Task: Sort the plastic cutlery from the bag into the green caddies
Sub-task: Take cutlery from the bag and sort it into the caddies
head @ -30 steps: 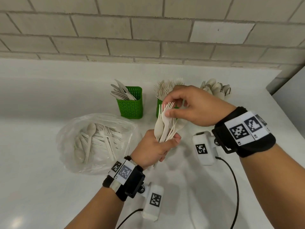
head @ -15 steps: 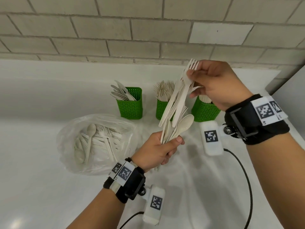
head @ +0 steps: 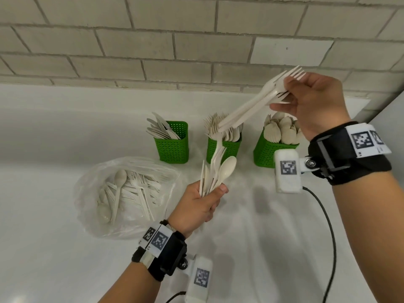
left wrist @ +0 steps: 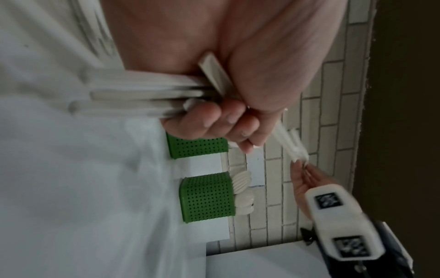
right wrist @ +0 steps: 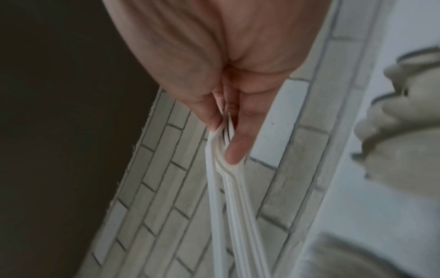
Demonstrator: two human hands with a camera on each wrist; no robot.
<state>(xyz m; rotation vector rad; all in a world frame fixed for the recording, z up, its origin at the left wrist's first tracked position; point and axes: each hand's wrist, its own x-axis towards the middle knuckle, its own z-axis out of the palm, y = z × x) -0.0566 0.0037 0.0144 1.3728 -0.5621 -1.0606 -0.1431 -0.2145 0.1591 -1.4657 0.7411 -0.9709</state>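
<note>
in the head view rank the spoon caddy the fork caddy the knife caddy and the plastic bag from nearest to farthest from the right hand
From the right hand:
1. Spoon caddy, just below it, rightmost.
2. Fork caddy, middle of the row.
3. Knife caddy, leftmost of the row.
4. Plastic bag, far left, closer to the person.

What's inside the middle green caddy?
The middle green caddy holds forks, tines up. Their handles are hidden by its wall, and the right hand's fork bunch covers some.
</note>
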